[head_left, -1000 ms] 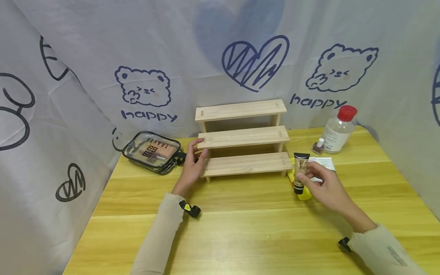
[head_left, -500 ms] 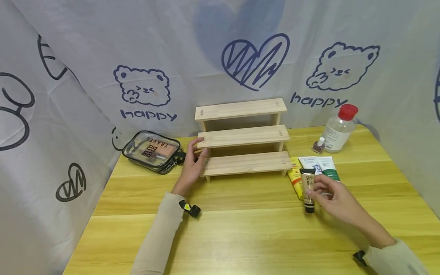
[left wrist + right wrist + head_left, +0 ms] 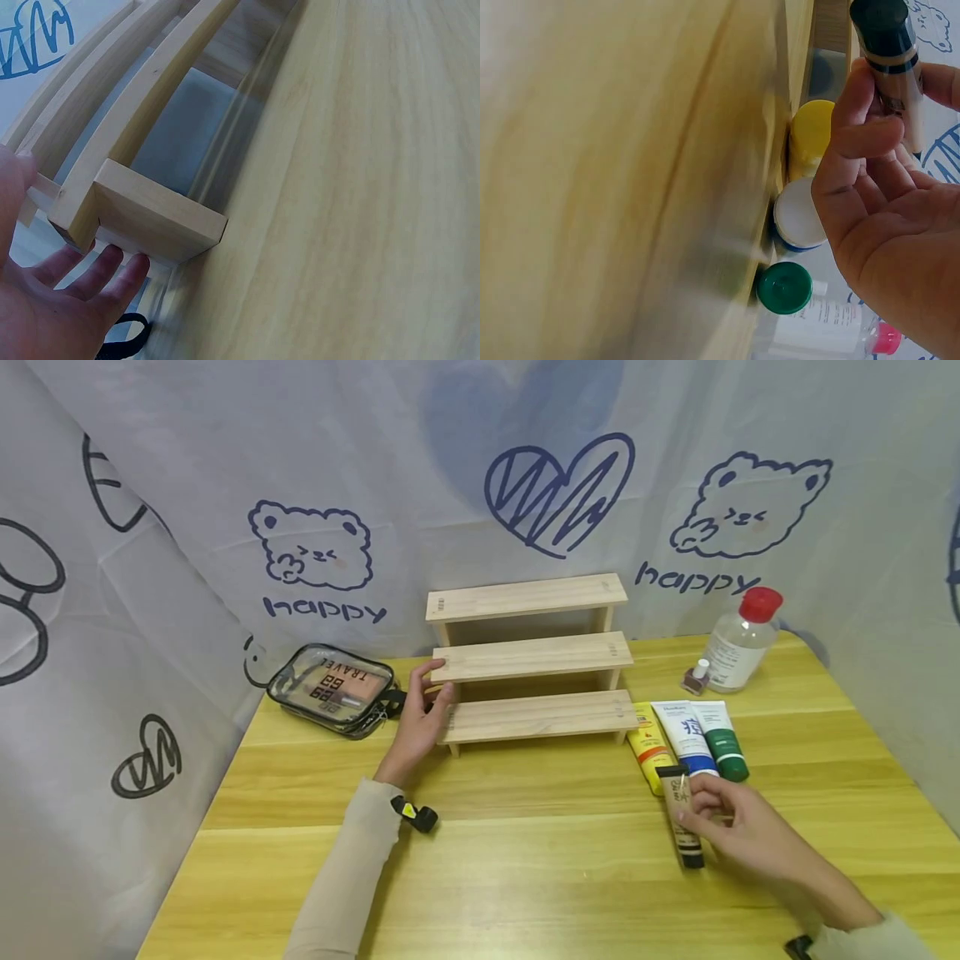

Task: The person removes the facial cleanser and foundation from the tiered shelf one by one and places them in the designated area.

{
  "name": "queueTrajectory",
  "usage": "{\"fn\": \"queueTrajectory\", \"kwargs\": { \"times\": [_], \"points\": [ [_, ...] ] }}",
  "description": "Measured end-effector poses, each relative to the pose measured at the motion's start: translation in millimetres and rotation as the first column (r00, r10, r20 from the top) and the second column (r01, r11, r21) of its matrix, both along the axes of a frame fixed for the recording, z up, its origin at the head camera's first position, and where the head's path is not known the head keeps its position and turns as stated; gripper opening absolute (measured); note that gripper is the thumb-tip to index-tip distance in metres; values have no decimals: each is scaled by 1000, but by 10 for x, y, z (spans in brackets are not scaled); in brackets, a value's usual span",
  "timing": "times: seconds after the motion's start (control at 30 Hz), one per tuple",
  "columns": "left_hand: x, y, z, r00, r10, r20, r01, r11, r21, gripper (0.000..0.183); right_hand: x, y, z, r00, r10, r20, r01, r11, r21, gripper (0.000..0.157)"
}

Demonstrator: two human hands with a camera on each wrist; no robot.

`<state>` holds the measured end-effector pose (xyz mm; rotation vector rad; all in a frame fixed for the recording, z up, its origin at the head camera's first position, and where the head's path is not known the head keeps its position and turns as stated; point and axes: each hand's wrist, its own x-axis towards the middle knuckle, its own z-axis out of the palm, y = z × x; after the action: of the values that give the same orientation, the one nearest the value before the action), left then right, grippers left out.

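Note:
A three-tier wooden display shelf [image 3: 536,714] stands at the back middle of the table. My left hand [image 3: 422,714] holds its left end; in the left wrist view the fingertips [image 3: 136,262] lie against the side panel and the thumb is by the planks. My right hand [image 3: 738,818] pinches a small gold-beige cosmetic tube [image 3: 681,818] with black ends, its cap tilted toward me. The right wrist view shows the tube [image 3: 900,86] between thumb and fingers. Just beyond lie a yellow tube [image 3: 648,747], a white-and-blue tube [image 3: 684,735] and a white-and-green tube [image 3: 722,739].
A clear travel pouch [image 3: 333,689] with black trim lies left of the shelf. At the back right stand a clear bottle [image 3: 738,647] with a red cap and a small nail polish bottle [image 3: 696,677]. A printed curtain [image 3: 450,468] hangs behind the table [image 3: 525,877].
My right hand has drawn the gold-beige tube toward me and slightly right, off the row of tubes, which now shows more fully. My left hand has stayed at the shelf.

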<state>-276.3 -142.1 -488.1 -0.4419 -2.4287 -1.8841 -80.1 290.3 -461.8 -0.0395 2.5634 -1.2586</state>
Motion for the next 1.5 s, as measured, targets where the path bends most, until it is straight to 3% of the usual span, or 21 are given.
{"fn": "queueTrajectory", "kwargs": {
  "times": [0.27, 0.47, 0.73, 1.0, 1.17, 1.5],
  "points": [
    [-2, 1, -1, 1000, 2, -10, -3, 1000, -18, 49, 57, 45, -47, 996, 10, 83, -9, 1000, -16, 30],
    [0, -3, 1, 1000, 3, -7, -3, 1000, -17, 48, 98, 48, -77, 998, 30, 58, -30, 1000, 3, 30],
    [-4, 3, 17, 1000, 1, -8, -1, 1000, -26, 49, 93, 45, -118, 998, 32, 50, -33, 999, 12, 42],
    [-3, -1, 13, 1000, 8, 0, -8, 999, -33, 49, 57, 38, -94, 992, -30, 123, 23, 998, 54, 45],
    [-7, 5, 22, 1000, 7, -6, -7, 1000, -29, 49, 75, 26, -89, 983, -79, 163, 79, 997, 6, 50],
    [-1, 15, 8, 1000, 8, -8, -8, 1000, -29, 47, 97, 29, -48, 982, -110, 151, 104, 994, 43, 60]
  ]
}}
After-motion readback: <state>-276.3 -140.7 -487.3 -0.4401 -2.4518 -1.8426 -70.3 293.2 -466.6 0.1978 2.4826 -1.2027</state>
